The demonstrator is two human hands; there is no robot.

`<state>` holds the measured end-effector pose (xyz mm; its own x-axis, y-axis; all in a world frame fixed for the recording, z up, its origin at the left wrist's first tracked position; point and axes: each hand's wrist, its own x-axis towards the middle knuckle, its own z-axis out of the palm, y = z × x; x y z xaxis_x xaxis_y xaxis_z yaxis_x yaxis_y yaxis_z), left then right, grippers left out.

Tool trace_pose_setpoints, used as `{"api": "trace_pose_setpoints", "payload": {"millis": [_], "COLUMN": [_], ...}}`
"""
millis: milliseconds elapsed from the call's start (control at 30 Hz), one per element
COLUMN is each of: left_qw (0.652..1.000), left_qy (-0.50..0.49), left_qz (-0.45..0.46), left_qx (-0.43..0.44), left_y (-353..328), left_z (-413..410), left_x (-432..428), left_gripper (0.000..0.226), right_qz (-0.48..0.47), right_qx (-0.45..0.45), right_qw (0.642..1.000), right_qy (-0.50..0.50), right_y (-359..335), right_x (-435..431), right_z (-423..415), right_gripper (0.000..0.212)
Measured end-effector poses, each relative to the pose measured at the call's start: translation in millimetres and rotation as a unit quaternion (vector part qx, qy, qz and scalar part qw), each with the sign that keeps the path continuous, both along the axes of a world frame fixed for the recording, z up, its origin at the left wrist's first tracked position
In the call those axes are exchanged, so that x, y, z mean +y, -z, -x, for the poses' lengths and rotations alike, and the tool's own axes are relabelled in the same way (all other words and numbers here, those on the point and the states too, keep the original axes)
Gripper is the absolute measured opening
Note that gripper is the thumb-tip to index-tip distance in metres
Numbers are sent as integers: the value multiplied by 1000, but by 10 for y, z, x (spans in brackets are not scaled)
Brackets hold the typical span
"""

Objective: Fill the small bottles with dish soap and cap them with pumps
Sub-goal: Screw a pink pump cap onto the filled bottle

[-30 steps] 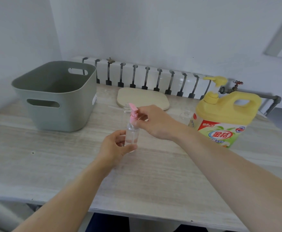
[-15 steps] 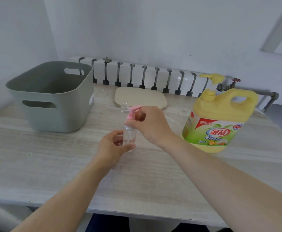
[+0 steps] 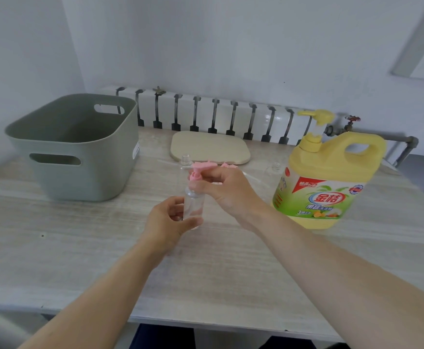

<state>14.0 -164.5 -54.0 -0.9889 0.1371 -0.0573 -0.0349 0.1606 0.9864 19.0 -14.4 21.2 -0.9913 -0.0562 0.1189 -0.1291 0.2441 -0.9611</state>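
A small clear bottle (image 3: 192, 205) stands upright at the table's middle, and my left hand (image 3: 167, 221) grips its body from the left. A pink pump (image 3: 198, 172) sits on its neck; my right hand (image 3: 227, 191) pinches the pump's collar from the right. Two more clear bottles without caps stand behind, one (image 3: 185, 161) just beyond the pump and one (image 3: 276, 168) beside the jug. Another pink pump (image 3: 228, 166) peeks out behind my right hand. The big yellow dish soap jug (image 3: 324, 182) with its own pump stands to the right.
A grey-green plastic basket (image 3: 80, 152) sits at the back left of the pale wooden table (image 3: 80, 248). A beige board (image 3: 209, 147) lies at the back, in front of a white radiator (image 3: 218, 114). A pipe with a valve (image 3: 352, 122) runs behind the jug.
The pink pump's head has turned on the bottle, its nozzle now pointing right toward my right hand. Both hands keep their hold in the same spot.
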Motion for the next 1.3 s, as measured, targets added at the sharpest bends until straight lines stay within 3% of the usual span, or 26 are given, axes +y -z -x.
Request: {"api": "trace_pose_setpoints", "payload": {"millis": [133, 367, 500, 633, 800, 1000, 1100, 1300], "left_qw": [1000, 1000, 1000, 1000, 1000, 1000, 1000, 1000], "left_qy": [0, -5, -6, -5, -8, -2, 2, -5], "left_qz": [2, 7, 4, 12, 6, -5, 0, 0], "left_qx": [-1, 3, 8, 9, 12, 13, 14, 17], "left_y": [0, -11, -5, 1, 3, -9, 6, 2], "left_z": [-4, -10, -3, -1, -9, -10, -4, -13], "left_x": [-2, -1, 7, 13, 2, 16, 17, 22], "left_gripper": [39, 36, 35, 37, 36, 37, 39, 37], "right_qz": [56, -21, -29, -60, -50, -35, -54, -42], "right_qx": [-12, 36, 34, 30, 26, 28, 27, 26], "right_qw": [998, 997, 999, 998, 997, 998, 998, 998], "right_qy": [22, 58, -15, -2, 48, -54, -7, 39], "right_y": [31, 37, -2, -14, 22, -46, -36, -19], "right_x": [-23, -79, 20, 73, -38, 40, 56, -48], "right_z": [30, 41, 28, 29, 45, 3, 24, 39], "right_gripper": [21, 36, 21, 17, 33, 22, 20, 39]}}
